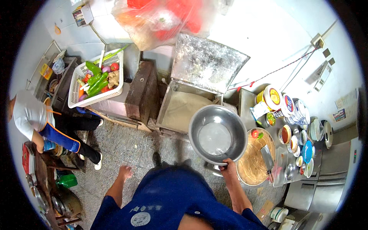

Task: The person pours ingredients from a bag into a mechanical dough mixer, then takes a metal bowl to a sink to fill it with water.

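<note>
My right hand (229, 169) grips the near rim of a large stainless steel basin (195, 135), which looks empty. Beyond the basin stands an open metal bin (164, 107) with a pale, flour-like or grain-like content (184, 107); the basin overlaps its front right corner. The bin's stained metal lid (207, 60) is raised against the wall. My left hand (126, 172) hangs over the floor, fingers loosely curled, with nothing visible in it. Right of the basin lies a round wooden chopping board (253, 161) bearing a cleaver (268, 159), a piece of tomato (254, 133) and green pepper (260, 135).
A white plastic basket (120, 74) of vegetables sits on the left counter. Tubs (272, 97) and bowls (309, 168) crowd the right counter. Another person (31, 112) bends at the far left. Plastic bags (166, 23) hang above. A steel refrigerator (330, 172) stands right.
</note>
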Demonstrator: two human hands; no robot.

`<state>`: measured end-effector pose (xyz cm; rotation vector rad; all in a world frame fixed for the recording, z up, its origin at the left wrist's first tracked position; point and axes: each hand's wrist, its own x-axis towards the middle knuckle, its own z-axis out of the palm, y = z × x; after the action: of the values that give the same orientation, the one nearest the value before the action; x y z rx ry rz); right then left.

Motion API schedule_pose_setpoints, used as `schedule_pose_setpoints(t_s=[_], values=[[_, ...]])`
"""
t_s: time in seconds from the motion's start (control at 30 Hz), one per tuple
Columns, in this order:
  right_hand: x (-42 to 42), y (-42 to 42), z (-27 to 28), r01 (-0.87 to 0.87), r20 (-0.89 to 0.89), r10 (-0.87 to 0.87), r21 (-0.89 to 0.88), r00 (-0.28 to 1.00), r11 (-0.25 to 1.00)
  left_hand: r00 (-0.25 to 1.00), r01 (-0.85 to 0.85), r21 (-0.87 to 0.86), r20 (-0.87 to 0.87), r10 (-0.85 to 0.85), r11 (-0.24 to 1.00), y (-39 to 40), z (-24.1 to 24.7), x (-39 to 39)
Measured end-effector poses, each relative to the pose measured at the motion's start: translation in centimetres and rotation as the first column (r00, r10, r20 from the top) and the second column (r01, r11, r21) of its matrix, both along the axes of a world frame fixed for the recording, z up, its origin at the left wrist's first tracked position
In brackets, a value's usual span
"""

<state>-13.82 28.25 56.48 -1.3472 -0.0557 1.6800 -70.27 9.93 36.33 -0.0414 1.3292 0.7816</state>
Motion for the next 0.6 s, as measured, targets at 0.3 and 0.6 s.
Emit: schedule_pose_setpoints(t_s=[0.3, 0.6], values=[[-2.8, 6.3, -0.6, -0.088, 0.24, 0.059, 0.11, 0.969, 0.99, 0.908, -0.179, -0.168, -0.407, 0.097, 0.969, -4.9, 3.4, 2.2], [-1.3, 9.4, 0.8, -0.124, 0.244, 0.114, 0.026, 0.963, 0.992, 0.911, -0.168, -0.072, -0.392, 0.127, 0.983, -2.7, 4.5, 5.9]])
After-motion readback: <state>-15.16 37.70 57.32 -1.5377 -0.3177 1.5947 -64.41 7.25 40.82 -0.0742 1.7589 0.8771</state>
